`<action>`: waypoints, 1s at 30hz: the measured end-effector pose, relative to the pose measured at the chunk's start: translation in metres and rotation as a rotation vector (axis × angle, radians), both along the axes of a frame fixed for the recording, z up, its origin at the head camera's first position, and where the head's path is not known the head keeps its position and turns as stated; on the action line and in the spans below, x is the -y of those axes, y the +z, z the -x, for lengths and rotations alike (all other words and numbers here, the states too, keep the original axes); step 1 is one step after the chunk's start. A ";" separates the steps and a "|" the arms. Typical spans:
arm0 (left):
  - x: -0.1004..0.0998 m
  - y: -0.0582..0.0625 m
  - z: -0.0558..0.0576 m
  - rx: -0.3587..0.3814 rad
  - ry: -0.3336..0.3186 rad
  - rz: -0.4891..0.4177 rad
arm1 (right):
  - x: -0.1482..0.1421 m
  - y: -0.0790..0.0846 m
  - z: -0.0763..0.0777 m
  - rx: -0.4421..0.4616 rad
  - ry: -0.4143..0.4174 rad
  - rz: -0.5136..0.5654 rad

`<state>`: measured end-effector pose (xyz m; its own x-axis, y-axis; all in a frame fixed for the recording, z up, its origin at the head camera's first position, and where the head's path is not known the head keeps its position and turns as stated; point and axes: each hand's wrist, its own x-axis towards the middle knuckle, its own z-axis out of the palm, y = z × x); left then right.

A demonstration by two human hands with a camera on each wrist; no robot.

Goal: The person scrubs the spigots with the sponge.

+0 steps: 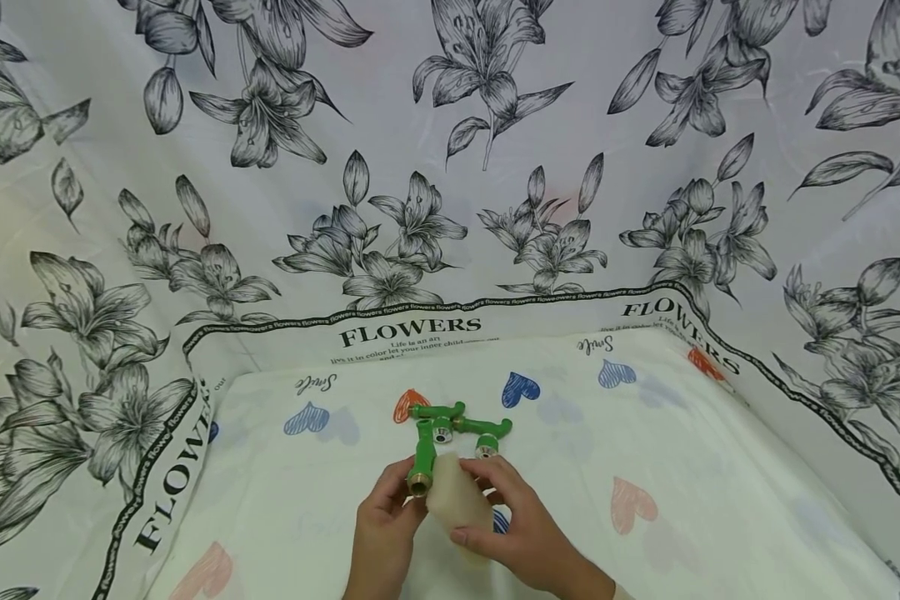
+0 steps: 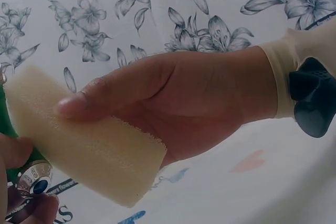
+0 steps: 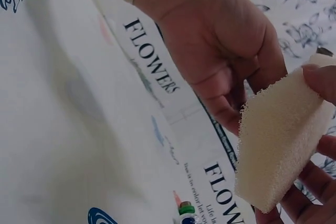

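Note:
A green tap (image 1: 423,454) with a brass threaded end is gripped by my left hand (image 1: 386,521), its open end facing me in the head view. Close beside it, my right hand (image 1: 521,529) holds a cream-coloured sponge block (image 1: 453,496), thumb on one side and fingers on the other. The left wrist view shows the right thumb across the sponge (image 2: 89,135) and a silvery tap end (image 2: 35,178) near the left fingers. In the right wrist view the sponge (image 3: 283,135) partly hides the left fingers. Whether sponge and tap touch is hard to tell.
Just beyond the hands, more green taps (image 1: 483,427) with silvery ends lie on a white cloth (image 1: 270,500) printed with hearts. A white flower-printed curtain (image 1: 540,125) rises behind and at both sides.

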<state>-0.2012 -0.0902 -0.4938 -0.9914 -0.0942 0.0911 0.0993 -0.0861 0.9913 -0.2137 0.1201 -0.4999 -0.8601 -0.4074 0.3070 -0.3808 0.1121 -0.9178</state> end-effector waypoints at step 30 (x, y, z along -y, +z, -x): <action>-0.001 0.001 -0.005 0.023 -0.016 0.045 | -0.003 -0.010 0.008 0.093 -0.041 0.003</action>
<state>-0.1962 -0.0896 -0.4931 -0.9946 -0.0743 0.0725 0.0758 -0.0432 0.9962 -0.2221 0.1234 -0.5097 -0.9006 -0.3709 0.2265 -0.2895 0.1232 -0.9492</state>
